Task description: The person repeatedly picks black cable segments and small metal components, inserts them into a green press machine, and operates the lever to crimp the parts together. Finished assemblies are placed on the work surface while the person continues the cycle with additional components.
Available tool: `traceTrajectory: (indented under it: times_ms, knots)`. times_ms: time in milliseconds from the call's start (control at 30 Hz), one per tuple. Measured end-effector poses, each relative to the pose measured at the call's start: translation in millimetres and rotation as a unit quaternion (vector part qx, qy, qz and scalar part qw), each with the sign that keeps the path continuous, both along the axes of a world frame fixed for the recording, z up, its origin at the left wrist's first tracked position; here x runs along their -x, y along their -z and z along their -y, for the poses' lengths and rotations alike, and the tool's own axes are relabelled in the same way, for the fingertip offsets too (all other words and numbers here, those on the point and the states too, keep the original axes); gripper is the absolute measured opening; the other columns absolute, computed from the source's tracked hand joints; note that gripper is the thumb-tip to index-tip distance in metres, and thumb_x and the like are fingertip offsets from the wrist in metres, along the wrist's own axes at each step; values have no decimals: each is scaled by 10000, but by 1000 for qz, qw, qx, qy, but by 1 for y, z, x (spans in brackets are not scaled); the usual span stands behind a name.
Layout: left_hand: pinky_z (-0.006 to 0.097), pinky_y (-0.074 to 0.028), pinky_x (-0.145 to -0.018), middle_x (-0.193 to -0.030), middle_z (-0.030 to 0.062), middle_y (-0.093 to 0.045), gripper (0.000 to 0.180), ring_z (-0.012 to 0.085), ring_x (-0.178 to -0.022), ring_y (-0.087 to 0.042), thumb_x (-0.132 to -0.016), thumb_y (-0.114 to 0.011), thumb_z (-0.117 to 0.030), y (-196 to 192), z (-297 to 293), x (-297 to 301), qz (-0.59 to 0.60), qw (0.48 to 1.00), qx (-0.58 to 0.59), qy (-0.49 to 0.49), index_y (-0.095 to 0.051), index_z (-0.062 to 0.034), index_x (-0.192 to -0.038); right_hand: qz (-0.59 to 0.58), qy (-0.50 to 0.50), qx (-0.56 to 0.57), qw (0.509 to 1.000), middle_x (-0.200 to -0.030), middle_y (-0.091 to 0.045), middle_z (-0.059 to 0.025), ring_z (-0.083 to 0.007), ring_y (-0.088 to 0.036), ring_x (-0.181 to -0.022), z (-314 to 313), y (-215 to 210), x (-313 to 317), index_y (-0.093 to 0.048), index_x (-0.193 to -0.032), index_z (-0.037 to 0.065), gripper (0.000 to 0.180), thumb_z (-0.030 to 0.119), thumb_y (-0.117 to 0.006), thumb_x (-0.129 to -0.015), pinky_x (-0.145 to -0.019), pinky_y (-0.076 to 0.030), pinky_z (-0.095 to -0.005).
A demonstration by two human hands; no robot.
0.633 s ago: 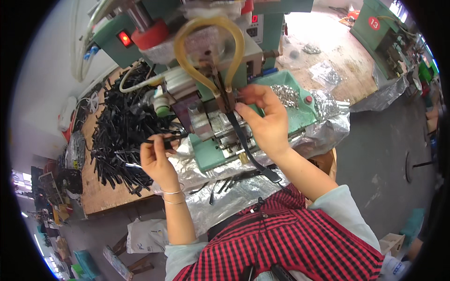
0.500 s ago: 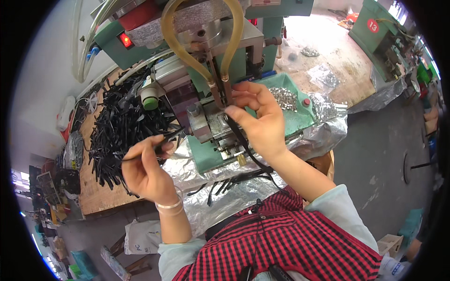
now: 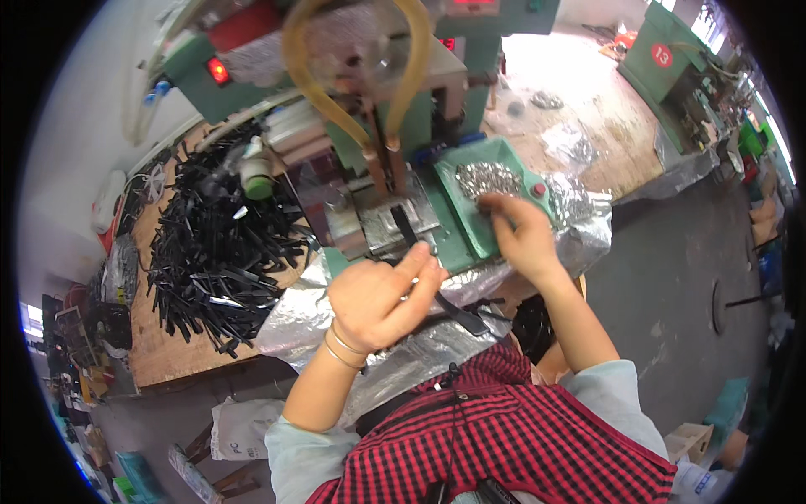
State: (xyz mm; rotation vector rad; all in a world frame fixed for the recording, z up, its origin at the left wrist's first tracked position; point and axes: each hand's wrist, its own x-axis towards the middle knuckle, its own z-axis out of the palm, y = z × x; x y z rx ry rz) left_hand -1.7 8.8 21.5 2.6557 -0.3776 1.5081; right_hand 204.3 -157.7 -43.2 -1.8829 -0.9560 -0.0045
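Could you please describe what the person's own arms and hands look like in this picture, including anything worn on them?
Both hands are bare, with no gloves. The left hand has two thin metal bangles around its wrist. The right hand wears nothing on its wrist. Both forearms are uncovered; pale light-blue sleeves end near the elbows, beneath a red-and-black checked apron or vest.

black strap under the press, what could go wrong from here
1. The left hand holds the black strap close to the press head; fingers could get pinched if it cycles.
2. The right hand reaches into the green tray of small metal parts, so the strap may slip off the fixture.
3. The yellow hoses hang low and partly block the view.
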Motion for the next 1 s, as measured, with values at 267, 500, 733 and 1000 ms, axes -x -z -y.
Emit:
traceTrajectory:
  times_ms: [267, 500, 733, 1000]
  knots:
    - [248, -414, -470, -1030, 130, -778, 226, 109, -548, -579, -776, -893, -105, 5, -1, -6, 33, 999, -3, 4, -769, -79, -964, 89, 49, 35, 994, -988, -676, -117, -322, -658, -997, 20, 1, -21, -718, -1011, 45, 193, 29, -713, -819, -927, -510, -401]
    - [284, -514, -545, -1087, 142, -794, 311, 186, -659, -681, -747, -877, -23, 10, 12, 7, 3, 997, 79, -20, -783, -65, -1041, 155, 111, 99, 977, -959, -638, -113, -348, -617, -1042, -5, 14, 2, -736, -880, 82, 163, 164, -834, -778, -910, -501, -454]
    - [272, -478, -548, -1178, 137, -777, 382, 166, -650, -664, -785, -818, -15, 17, 16, 91, -70, 987, 99, -107, -754, -64, -1158, 99, 151, 50, 982, -927, -729, -112, -318, -704, -887, -8, 17, 5, -704, -918, 51, 85, 111, -749, -878, -787, -543, -426]
    - [375, -440, -815, -1040, 31, -740, 103, 261, -852, -623, -838, -800, -86, -30, -143, 88, 48, 898, 23, -437, -798, -113, -937, 117, 118, -25, 986, -988, -747, -139, -310, -716, -870, -7, 6, 5, -749, -1041, 27, 125, 73, -734, -926, -802, -551, -392]
